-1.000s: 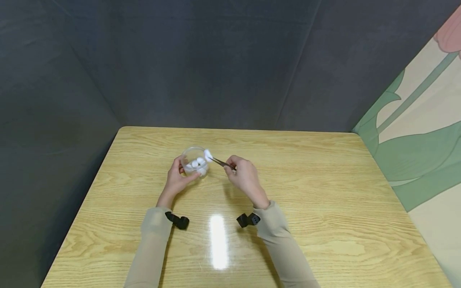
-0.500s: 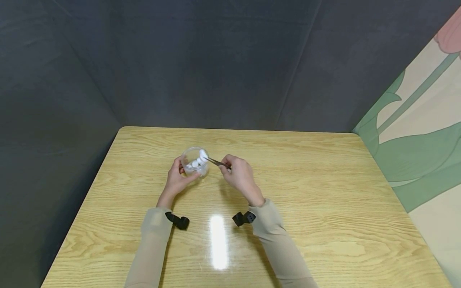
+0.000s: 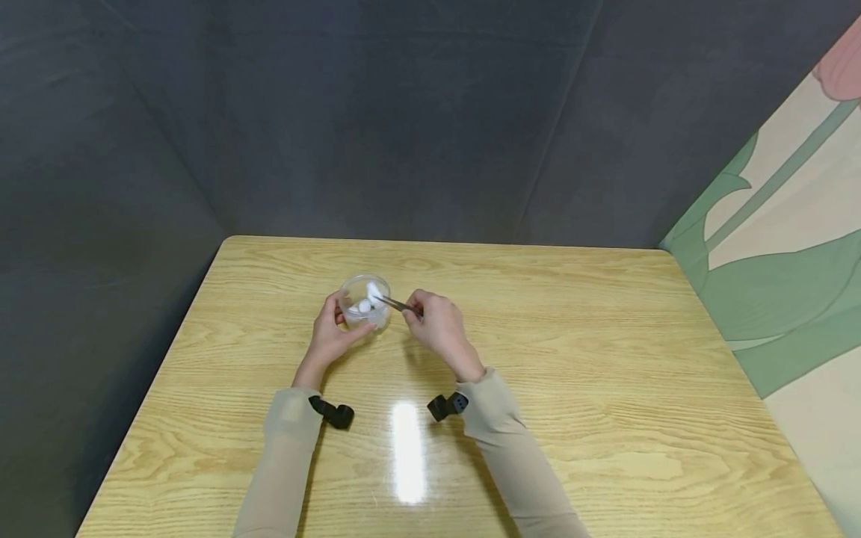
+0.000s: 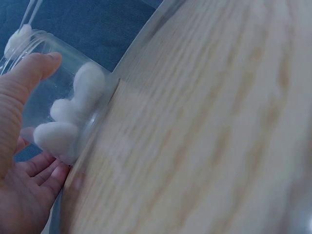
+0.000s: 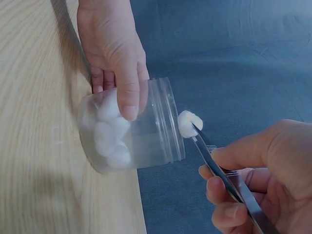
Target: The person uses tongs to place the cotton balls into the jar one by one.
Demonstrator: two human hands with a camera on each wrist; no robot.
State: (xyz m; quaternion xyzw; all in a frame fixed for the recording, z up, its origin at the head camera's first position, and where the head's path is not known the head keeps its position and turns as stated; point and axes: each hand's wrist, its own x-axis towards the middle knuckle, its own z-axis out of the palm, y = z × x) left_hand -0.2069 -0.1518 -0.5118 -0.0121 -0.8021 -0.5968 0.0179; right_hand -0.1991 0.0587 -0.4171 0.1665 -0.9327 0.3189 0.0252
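A clear plastic jar [image 5: 148, 146] with a threaded, lidless mouth stands on the wooden table. Several white cotton balls [image 5: 108, 139] lie in its bottom. My left hand [image 3: 328, 338] holds the jar, thumb on the near side and fingers round the far side. Metal tweezers [image 5: 226, 181] are pinched between the thumb and fingers of my right hand [image 3: 440, 329]. Their tips grip one cotton ball [image 5: 187, 122]. In the right wrist view that ball is right at the jar's mouth, just above the rim; from the head view it overlaps the opening.
The light wooden table [image 3: 572, 359] extends on both sides of the hands. Dark cloth [image 3: 403, 134] hangs behind it and at the left. A flower-patterned cloth [image 3: 794, 299] is at the right. Each sleeve cuff has a small black camera strapped near it.
My right hand has moved left with the tweezers, bringing the gripped cotton ball from the jar's right rim to over its mouth. The left hand and jar have stayed in place.
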